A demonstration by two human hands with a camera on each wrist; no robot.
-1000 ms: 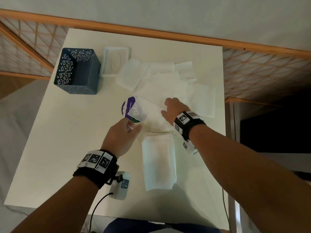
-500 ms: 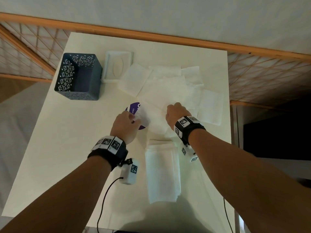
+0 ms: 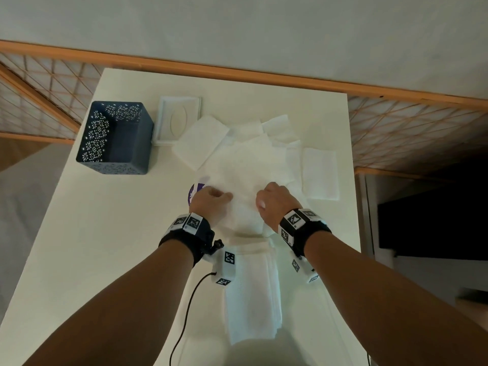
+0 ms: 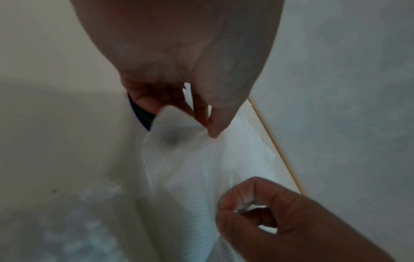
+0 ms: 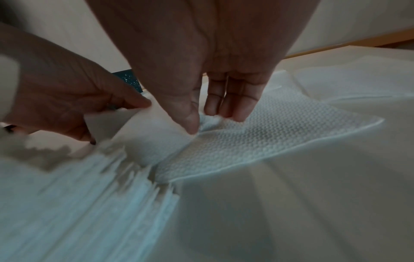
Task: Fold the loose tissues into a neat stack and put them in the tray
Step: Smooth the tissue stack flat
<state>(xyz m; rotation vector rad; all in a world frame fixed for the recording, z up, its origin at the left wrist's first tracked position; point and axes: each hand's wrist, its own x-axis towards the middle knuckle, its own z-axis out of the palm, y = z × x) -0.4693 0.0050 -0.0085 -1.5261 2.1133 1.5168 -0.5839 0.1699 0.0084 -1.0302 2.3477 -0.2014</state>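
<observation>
Holding one loose tissue [image 3: 244, 204] between both hands, I read the next move as turning on a single relation: the folded stack [image 3: 252, 291] lies straight back from my fingers, toward my wrists, its long axis running along my forearms. My left hand [image 3: 210, 204] pinches the tissue's left corner between thumb and curled fingers, as the left wrist view shows plainly. My right hand [image 3: 273, 202] has thumb and fingertips closed on a puckered bit of the same sheet at its right side. So the tissue spans the gap between the hands, just ahead of the stack's far end and partly over it.

Neither hand looks nearer the stack; it sits between the two wrists, so I judge both should draw back together to keep the edges square.

More unfolded tissues [image 3: 253, 157] lie spread on the worktop [image 3: 105, 233] beyond my fingertips. The dark blue tray [image 3: 116, 138] stands well off ahead and to the left of my left hand, with a white lid [image 3: 179, 120] just beside it. Something purple [image 3: 194, 192] peeks out from under the sheet by my left knuckles.
</observation>
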